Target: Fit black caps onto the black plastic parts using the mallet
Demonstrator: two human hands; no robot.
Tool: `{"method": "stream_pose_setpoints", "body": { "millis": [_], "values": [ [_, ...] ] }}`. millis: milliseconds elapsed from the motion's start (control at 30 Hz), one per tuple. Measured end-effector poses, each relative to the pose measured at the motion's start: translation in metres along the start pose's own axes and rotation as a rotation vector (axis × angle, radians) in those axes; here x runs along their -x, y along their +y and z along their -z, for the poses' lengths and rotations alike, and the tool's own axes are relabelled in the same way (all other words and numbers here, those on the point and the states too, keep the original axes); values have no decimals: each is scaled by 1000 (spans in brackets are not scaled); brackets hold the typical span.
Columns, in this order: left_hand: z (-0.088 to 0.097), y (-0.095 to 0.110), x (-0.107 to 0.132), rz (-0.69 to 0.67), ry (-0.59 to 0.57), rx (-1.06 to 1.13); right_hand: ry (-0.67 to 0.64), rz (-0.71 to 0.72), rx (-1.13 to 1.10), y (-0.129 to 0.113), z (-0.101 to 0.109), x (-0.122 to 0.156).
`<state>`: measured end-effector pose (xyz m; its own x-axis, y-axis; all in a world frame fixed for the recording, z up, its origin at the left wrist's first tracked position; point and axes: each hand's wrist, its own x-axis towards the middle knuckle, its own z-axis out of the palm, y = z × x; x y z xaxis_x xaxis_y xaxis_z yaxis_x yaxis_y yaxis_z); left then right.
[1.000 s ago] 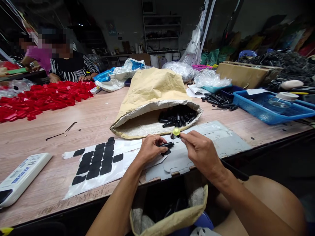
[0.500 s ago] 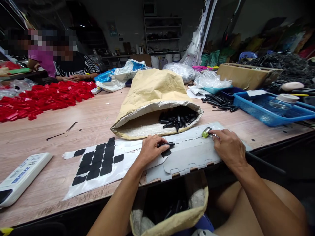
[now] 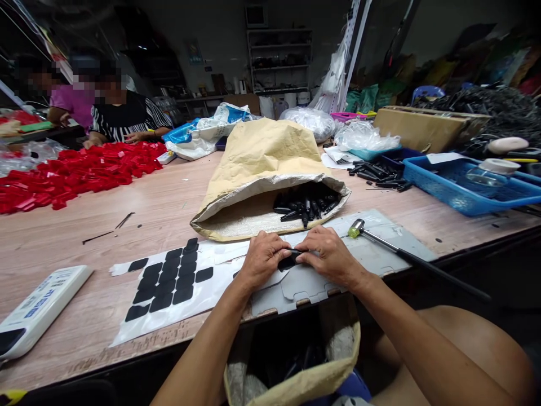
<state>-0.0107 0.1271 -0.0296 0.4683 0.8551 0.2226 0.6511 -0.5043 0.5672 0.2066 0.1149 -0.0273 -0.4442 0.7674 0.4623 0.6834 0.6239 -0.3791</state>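
In the head view, the left hand (image 3: 261,256) and right hand (image 3: 332,256) meet over the grey board (image 3: 376,260) at the near edge of the desk (image 3: 169,194). The step in hand looks to be two-handed work on one small black part (image 3: 292,251); the next move, I'd judge, calls for steady fingertips. The left hand is pinched narrow at the part's left end, the right just as narrow at the other, the part between them above a dark patch (image 3: 289,263); how firmly they grip, I can't tell. A hammer (image 3: 412,258) lies to the right of the right hand (nobody's holding it). Beyond both hands gapes a paper sack (image 3: 264,146) with black pieces (image 3: 307,208) inside, and left of the left hand a white sheet (image 3: 203,293) bears dark squares (image 3: 167,276)
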Motion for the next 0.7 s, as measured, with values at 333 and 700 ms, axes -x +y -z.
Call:
{"method": "stream_pose_setpoints", "body": {
  "millis": [333, 700],
  "values": [
    [1, 4, 0, 9, 12, 28, 29, -42, -77, 5, 2, 9],
    [4, 7, 4, -14, 13, 58, 15, -84, -52, 1, -2, 13]
  ]
}}
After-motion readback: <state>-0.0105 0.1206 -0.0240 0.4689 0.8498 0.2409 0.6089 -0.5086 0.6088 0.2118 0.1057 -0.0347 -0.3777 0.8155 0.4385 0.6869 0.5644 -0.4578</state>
